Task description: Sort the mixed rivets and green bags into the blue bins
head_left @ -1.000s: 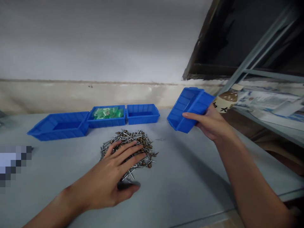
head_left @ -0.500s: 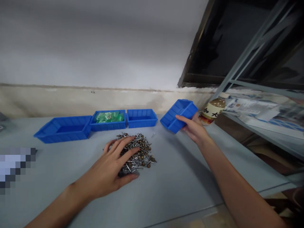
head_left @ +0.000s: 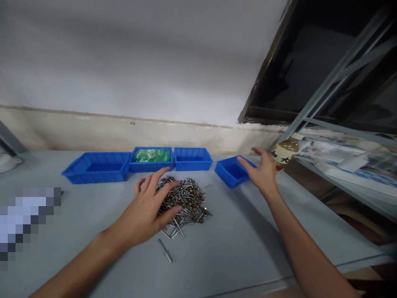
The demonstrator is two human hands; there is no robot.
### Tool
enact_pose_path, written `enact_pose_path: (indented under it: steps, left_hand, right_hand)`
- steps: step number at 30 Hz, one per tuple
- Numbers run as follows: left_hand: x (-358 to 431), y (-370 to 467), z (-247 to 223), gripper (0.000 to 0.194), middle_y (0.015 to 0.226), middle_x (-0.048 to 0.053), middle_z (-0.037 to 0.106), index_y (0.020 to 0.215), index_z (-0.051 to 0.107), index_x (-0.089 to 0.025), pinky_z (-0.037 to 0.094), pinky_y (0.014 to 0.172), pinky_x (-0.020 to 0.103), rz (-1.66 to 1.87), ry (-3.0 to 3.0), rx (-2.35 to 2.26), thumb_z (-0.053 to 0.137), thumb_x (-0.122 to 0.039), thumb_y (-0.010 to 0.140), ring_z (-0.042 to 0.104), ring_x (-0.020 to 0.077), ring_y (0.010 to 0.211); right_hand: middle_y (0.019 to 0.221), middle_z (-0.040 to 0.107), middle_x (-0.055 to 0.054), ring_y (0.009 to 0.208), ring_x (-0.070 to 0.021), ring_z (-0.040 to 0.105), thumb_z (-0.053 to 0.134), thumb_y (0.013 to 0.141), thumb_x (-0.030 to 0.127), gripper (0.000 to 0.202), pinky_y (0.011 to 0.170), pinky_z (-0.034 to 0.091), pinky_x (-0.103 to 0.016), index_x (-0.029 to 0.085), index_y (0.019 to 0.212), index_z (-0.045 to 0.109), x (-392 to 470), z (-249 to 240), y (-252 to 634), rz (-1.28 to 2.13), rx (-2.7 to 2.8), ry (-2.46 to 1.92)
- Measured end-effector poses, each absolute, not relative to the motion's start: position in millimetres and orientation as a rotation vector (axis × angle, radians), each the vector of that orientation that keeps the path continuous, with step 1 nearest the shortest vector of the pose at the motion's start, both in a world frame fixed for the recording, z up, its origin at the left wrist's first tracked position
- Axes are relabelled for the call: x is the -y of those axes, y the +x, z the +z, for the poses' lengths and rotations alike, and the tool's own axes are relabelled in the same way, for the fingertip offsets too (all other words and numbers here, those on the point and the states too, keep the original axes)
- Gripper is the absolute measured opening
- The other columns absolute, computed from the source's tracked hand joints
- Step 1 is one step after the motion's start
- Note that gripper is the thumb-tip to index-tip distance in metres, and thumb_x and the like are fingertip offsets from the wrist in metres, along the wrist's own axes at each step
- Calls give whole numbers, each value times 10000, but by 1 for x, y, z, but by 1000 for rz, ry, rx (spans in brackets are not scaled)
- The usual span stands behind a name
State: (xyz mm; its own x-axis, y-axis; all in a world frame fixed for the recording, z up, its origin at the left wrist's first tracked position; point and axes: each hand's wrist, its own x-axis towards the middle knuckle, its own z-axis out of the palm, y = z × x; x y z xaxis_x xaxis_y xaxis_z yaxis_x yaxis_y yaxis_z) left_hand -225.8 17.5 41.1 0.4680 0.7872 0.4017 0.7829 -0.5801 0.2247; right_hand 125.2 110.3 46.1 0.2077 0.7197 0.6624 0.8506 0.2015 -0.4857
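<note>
My left hand point(head_left: 145, 211) is over the left side of a pile of metal screw-like pieces point(head_left: 189, 200), fingers spread, holding nothing. One loose metal piece point(head_left: 165, 251) lies apart, nearer the front. My right hand point(head_left: 262, 171) is open at the right side of a small blue bin point(head_left: 230, 176), its thumb over the rim. That bin rests upright on the grey table point(head_left: 223, 248) and looks empty inside.
Along the wall stand a long blue bin point(head_left: 99, 178), a blue bin point(head_left: 149, 167) with green packets, and another blue bin point(head_left: 194, 165). A labelled bottle point(head_left: 287, 151) stands behind my right hand, beside a shelf point(head_left: 356, 178) with packages.
The tilted bin my right hand held is now down on the table, and that hand has opened. My left hand has lifted slightly off the pile, and a loose piece shows in front.
</note>
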Motion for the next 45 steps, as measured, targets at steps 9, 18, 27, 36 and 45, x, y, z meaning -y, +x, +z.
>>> enact_pose_path:
  steps: [9, 18, 27, 36, 45]
  left_hand:
    - [-49, -271, 45, 431, 1415, 170, 401, 1233, 510, -232, 326, 945, 644, 871, 2516, -2153, 412, -520, 928, 396, 418, 1265]
    - [-68, -303, 38, 464, 1159, 131, 623, 1305, 501, -221, 329, 927, 643, 632, 2514, -2219, 327, -476, 959, 554, 405, 1101]
    - [-69, -299, 34, 421, 1254, 148, 585, 1283, 529, -274, 329, 936, 626, 620, 2442, -2265, 373, -459, 939, 515, 368, 1152]
    - [-67, -296, 35, 434, 1255, 156, 579, 1278, 519, -230, 345, 920, 596, 599, 2434, -2272, 379, -460, 938, 505, 358, 1152]
    - [-68, -301, 40, 417, 1285, 123, 567, 1253, 531, -249, 350, 917, 568, 564, 2394, -2256, 425, -469, 915, 491, 349, 1173]
  right_hand:
    - [981, 706, -105, 1006, -309, 597, 303, 955, 520, 526, 909, 343, -499, 203, 881, 716, -125, 38, 83, -150, 1735, -1818]
    - [937, 742, -67, 979, -296, 651, 218, 983, 522, 545, 910, 371, -498, 255, 940, 690, -128, 48, 72, -64, 1976, -1835]
    - [965, 722, -121, 935, -315, 664, 411, 905, 604, 512, 842, 448, -454, 201, 1131, 631, -140, 60, 60, -139, 2203, -1733]
    - [1137, 633, -132, 1020, -289, 630, 475, 928, 473, 382, 900, 496, -438, 201, 1096, 683, -139, 42, 53, -266, 2307, -1532]
    - [1136, 640, -113, 1021, -266, 631, 466, 943, 425, 346, 898, 512, -425, 210, 1101, 685, -138, 42, 60, -218, 2332, -1469]
